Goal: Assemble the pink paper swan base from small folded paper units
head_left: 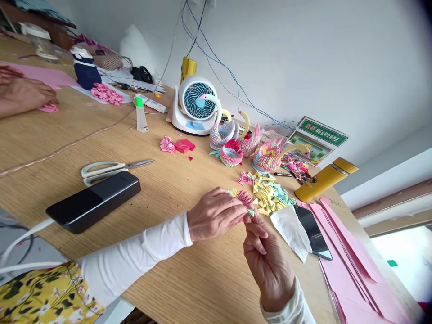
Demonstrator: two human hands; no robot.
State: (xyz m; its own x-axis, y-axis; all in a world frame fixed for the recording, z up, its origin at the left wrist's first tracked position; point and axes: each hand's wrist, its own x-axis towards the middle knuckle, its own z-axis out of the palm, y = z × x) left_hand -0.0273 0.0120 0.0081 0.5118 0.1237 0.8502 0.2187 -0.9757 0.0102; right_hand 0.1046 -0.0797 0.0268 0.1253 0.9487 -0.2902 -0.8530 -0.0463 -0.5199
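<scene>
My left hand (216, 215) is closed around a ring of folded paper pieces (243, 196), pink with some yellow and green, held above the table. Part of the ring is hidden behind my fingers. At its near edge my right hand (266, 252) pinches a small light green folded paper piece (250, 212), which touches the ring. Just beyond my hands lies a loose heap of yellow folded pieces (265, 193) and green folded pieces (281, 196). Several finished paper swans (268, 155) stand behind the heap.
A white fan (194, 123), glue bottle (141, 117), scissors (108, 170) and black power bank (96, 202) are on the table. To the right lie a phone (312, 231), white tissue (292, 231), pink paper sheets (351, 265) and yellow flask (324, 181). Another person's hands (27, 92) work at far left.
</scene>
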